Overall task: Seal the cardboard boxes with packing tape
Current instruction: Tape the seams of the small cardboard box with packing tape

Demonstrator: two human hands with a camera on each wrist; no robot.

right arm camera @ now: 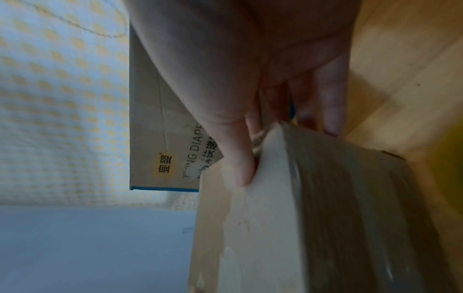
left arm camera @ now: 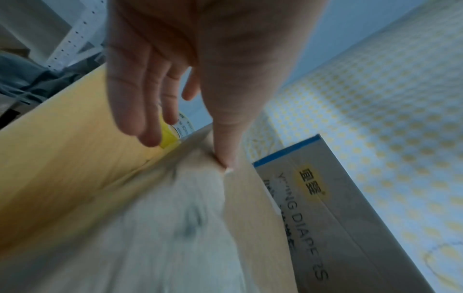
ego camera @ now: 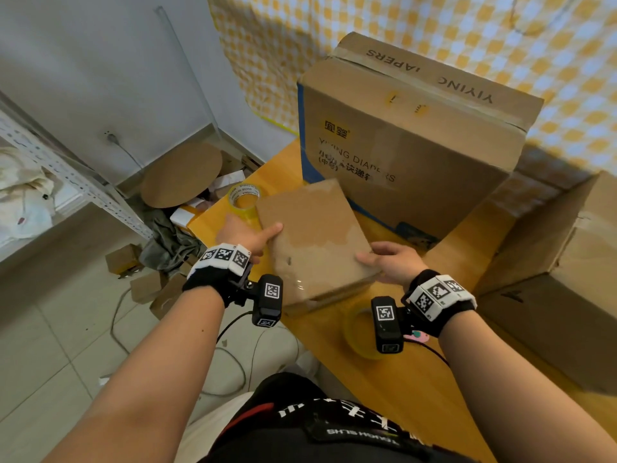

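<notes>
A yellow wooden table (ego camera: 417, 389) carries the work. At its far side stands the largest thing, a tall cardboard carton (ego camera: 410, 142) with a blue edge, printed "YIYING DIAPERS" below a yellow logo with two Chinese characters, and "YIYING" again upside down on its top flap beside a strip of tape. Another plain carton (ego camera: 561, 289) sits at the right edge. Near the middle, just in front of the tall carton, a small flat cardboard box (ego camera: 314, 235) with glossy tape patches on its top is held by both hands. The left hand (ego camera: 245, 237) presses its thumb on the box's left top edge, the other fingers hanging straight down beside the box. The right hand (ego camera: 389, 262) grips the near right corner, thumb on top and fingers down the side. A roll of clear packing tape (ego camera: 245, 203), its core reading "MADE IN CHINA", lies at the far left, touching the box; a second tape roll (ego camera: 359, 332) lies near the right wrist, partly hidden by the camera.
</notes>
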